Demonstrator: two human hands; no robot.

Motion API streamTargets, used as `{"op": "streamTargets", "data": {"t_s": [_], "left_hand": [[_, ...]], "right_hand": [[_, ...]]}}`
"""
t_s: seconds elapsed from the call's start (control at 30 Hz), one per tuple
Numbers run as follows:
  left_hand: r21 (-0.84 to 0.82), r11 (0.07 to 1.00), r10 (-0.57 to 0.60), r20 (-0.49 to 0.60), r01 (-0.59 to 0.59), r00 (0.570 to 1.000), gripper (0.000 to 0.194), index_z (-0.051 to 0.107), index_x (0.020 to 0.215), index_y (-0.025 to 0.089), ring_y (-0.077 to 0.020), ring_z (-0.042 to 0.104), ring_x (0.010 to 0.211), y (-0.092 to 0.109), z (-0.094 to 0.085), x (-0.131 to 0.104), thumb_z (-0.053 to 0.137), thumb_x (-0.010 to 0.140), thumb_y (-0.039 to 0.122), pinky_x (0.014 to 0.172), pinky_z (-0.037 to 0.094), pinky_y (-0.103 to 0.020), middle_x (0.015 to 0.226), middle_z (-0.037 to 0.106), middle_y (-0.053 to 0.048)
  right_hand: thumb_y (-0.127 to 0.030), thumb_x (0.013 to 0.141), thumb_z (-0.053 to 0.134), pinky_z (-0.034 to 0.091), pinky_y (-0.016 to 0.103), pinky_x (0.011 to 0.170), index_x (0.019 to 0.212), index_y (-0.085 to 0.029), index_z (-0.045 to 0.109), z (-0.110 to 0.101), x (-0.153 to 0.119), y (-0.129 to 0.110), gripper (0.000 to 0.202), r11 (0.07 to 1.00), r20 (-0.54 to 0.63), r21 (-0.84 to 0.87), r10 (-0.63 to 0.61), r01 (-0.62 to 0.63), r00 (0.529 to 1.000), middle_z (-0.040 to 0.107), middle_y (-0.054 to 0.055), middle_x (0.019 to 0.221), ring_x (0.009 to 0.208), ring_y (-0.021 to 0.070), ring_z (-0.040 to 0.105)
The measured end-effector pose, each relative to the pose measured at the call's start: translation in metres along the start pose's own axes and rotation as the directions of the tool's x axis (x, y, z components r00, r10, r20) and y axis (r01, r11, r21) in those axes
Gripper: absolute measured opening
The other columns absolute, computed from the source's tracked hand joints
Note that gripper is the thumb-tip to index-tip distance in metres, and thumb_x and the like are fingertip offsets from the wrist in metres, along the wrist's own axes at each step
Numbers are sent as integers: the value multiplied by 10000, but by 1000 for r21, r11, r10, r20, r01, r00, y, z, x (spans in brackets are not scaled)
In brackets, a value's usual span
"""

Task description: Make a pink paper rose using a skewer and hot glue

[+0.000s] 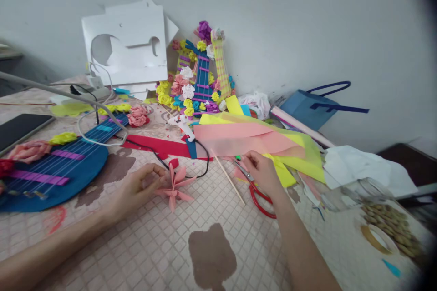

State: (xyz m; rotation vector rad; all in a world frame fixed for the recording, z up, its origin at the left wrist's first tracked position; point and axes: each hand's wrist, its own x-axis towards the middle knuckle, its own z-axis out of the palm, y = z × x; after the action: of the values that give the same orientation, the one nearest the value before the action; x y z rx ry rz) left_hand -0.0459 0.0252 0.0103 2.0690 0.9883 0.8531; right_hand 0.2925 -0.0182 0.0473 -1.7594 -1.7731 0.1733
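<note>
My left hand [146, 183] has its fingers closed at the left petals of a pink paper flower [173, 185], whose narrow petals spread outward above the table. My right hand [261, 169] is bent down at the front edge of the pink crepe paper [235, 138], its fingers curled together. Whatever those fingers pinch is hidden from me. Beside and partly under that hand lie red-handled scissors [256, 195], their blades pointing up and left. A thin wooden stick [228, 177] rests between the two hands. Yellow paper [302, 157] lies beneath the pink sheet.
A white glue gun [182, 125] with a black cord stands behind the flower. On the left is a blue paper guitar [82, 163] with a phone [22, 129] beyond it. Decorated paper instruments [202, 77] lean on the wall. Peanuts [392, 227] and a tape roll [378, 238] are at right.
</note>
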Motion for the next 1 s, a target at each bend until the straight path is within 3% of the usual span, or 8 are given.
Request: {"op": "streamTargets", "data": {"t_s": [0.17,0.3,0.43,0.63,0.77,0.9,1.0], "left_hand": [[106,994,-3,-12,5,1000,202,572,897,209,-183,602,794,1,-4,4,465,889,380,695,475,-288,876,653,-23],[85,996,36,61,-41,997,185,587,900,208,-189,604,853,3,-8,5,511,874,374,772,479,-307,924,651,-32],[63,989,124,166,-135,978,150,588,928,218,-193,594,915,2,-15,6,546,861,345,823,478,-306,978,642,-39],[127,961,203,289,-248,935,160,588,958,216,-201,572,959,-5,-18,8,590,833,316,850,456,-312,1007,629,-46],[199,946,187,313,-257,931,152,604,960,224,-204,565,967,0,-19,8,576,829,294,866,435,-326,991,635,-32],[242,937,165,326,-251,931,115,620,912,218,-201,566,943,4,-20,10,555,844,283,865,418,-335,944,641,-30],[203,941,196,325,-271,925,136,630,879,214,-197,566,933,2,-19,12,514,872,283,859,414,-331,923,648,-37]], "right_hand": [[-200,820,487,395,231,558,812,-199,531,27,-8,-14,45,995,126,-52,-75,82,989,591,-22,681,611,133,565],[-104,752,501,410,254,597,858,-200,483,53,-16,-20,144,983,133,-148,-87,107,987,582,29,855,763,172,589],[-57,747,480,388,252,564,900,-192,466,60,-20,-21,205,965,115,-244,-66,93,991,559,64,917,791,190,581],[-63,766,489,337,238,514,921,-196,447,60,-18,-19,209,947,111,-314,-27,61,993,570,64,905,754,188,591],[-33,735,479,316,243,507,919,-198,459,55,-19,-24,248,949,140,-313,-6,50,990,594,44,829,726,191,598],[-22,693,493,332,240,526,950,-201,497,30,-20,-25,312,962,230,-266,3,60,973,591,-12,703,640,162,586],[-50,716,487,357,236,556,1003,-225,544,2,-19,-19,341,985,400,-138,-37,101,916,597,-28,707,652,148,577]]}}
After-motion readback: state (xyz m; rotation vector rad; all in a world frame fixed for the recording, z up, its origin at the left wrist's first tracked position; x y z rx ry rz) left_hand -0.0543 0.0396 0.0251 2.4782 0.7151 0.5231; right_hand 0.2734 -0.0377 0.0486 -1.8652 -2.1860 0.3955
